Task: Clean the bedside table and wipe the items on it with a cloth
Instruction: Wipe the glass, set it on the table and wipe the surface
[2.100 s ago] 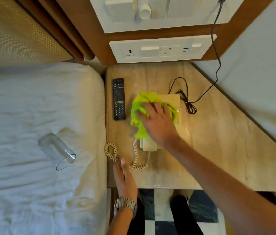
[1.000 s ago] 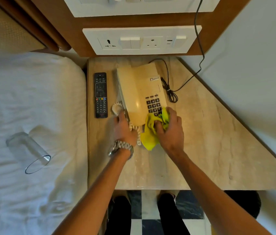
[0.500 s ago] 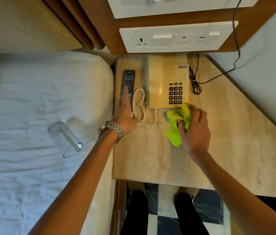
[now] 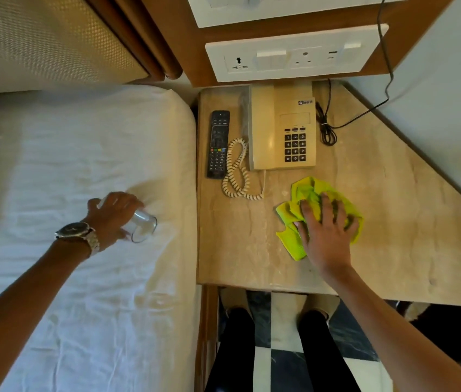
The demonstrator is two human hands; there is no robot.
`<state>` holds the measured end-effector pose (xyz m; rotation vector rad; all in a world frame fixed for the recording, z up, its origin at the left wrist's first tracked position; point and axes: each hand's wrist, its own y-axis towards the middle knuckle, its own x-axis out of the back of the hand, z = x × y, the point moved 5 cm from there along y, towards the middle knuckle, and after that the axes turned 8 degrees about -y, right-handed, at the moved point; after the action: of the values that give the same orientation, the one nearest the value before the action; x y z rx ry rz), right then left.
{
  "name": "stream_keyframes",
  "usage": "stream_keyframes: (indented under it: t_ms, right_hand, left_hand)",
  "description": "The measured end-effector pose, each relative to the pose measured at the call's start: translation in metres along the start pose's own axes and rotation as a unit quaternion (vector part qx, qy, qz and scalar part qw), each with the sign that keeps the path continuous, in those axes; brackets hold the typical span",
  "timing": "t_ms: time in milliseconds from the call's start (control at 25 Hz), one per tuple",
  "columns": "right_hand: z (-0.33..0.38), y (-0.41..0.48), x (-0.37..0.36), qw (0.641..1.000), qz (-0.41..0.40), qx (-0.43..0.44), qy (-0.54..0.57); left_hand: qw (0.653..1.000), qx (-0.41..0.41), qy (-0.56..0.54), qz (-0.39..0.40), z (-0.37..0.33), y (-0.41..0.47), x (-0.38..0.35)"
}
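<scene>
Nearest me, the right hand [image 4: 326, 233] lies flat and open, fingers spread, pressing the green cloth [image 4: 317, 213] down on the bare front part of the counter [image 4: 410, 222]. The cloth is bunched, partly under the palm, just in front of the telephone. Over on the bed [image 4: 68, 165], the left hand [image 4: 111, 215] is curled around a clear glass [image 4: 141, 226] that lies on its side on the sheet; the fingers wrap its closed end, and I'd judge it is about to be lifted.

Further back, the coiled cord [image 4: 236, 174] sprawls between the remote [image 4: 218, 144] and the telephone [image 4: 283, 128], which sits squarely against the socket panel [image 4: 291, 56] with its black cable [image 4: 326, 128] bundled beside it.

To my eye the job looks well along: phone and remote are lined up neatly at the back. What seems left is the open counter surface under the cloth, the glass, and returning it to the counter. Whether the remote was wiped, I cannot tell.
</scene>
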<state>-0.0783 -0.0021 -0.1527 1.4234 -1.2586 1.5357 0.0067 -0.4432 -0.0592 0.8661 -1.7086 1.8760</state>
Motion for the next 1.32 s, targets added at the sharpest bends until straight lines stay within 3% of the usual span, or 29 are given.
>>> stream_keyframes:
  t_ms: [120, 200, 240, 320, 400, 520, 640, 720, 800, 920, 1000, 1080, 1200, 1240, 1320]
  right_hand:
    - [-0.005, 0.008, 0.009, 0.998, 0.041, 0.046, 0.006]
    - [-0.024, 0.020, 0.020, 0.988, 0.059, 0.015, 0.143]
    - [-0.039, 0.026, 0.029, 0.966, 0.058, -0.025, 0.252]
    - [-0.066, 0.029, 0.053, 0.868, 0.038, -0.119, 0.480]
    - [-0.068, 0.020, 0.081, 0.832, 0.013, -0.094, 0.547]
    - [-0.044, -0.008, 0.095, 0.804, 0.073, -0.022, 0.589]
    - [-0.063, -0.028, 0.093, 0.852, 0.054, 0.074, 0.516]
    - [-0.087, -0.039, 0.075, 0.905, 0.115, 0.160, 0.376]
    - [-0.116, -0.050, 0.064, 0.934, 0.152, 0.174, 0.274]
    - [-0.133, -0.050, 0.084, 0.929, 0.030, 0.040, 0.366]
    - [-0.102, -0.049, 0.105, 0.925, -0.025, 0.087, 0.368]
    - [-0.078, -0.050, 0.102, 0.936, -0.004, 0.146, 0.321]
    - [-0.094, -0.031, 0.099, 0.941, -0.017, -0.012, 0.338]
    - [-0.090, -0.026, 0.105, 0.941, -0.056, 0.020, 0.334]
    - [-0.080, -0.029, 0.106, 0.938, -0.031, 0.156, 0.309]
  left_hand:
    - [0.988, -0.027, -0.118, -0.101, -0.029, 0.003, 0.023]
    - [0.967, -0.073, -0.220, -0.106, -0.080, 0.006, 0.034]
    - [0.959, -0.095, -0.251, -0.093, -0.112, 0.008, 0.035]
    - [0.944, -0.115, -0.302, -0.059, -0.172, 0.015, 0.032]
    - [0.915, -0.118, -0.385, -0.022, -0.223, 0.022, 0.028]
    - [0.869, -0.162, -0.467, 0.023, -0.281, 0.021, 0.025]
    - [0.815, -0.144, -0.558, 0.067, -0.302, 0.017, 0.016]
    - [0.776, -0.102, -0.612, 0.114, -0.296, 0.013, 0.005]
    - [0.737, -0.074, -0.651, 0.168, -0.288, 0.005, -0.004]
    - [0.669, -0.032, -0.707, 0.227, -0.292, -0.004, -0.009]
    - [0.620, -0.015, -0.745, 0.246, -0.301, -0.005, -0.007]
    - [0.580, -0.011, -0.771, 0.263, -0.313, -0.010, -0.007]
    - [0.536, 0.013, -0.796, 0.281, -0.326, -0.016, -0.007]
    - [0.514, 0.018, -0.808, 0.287, -0.329, -0.014, -0.006]
    - [0.489, 0.019, -0.818, 0.301, -0.332, -0.013, -0.006]
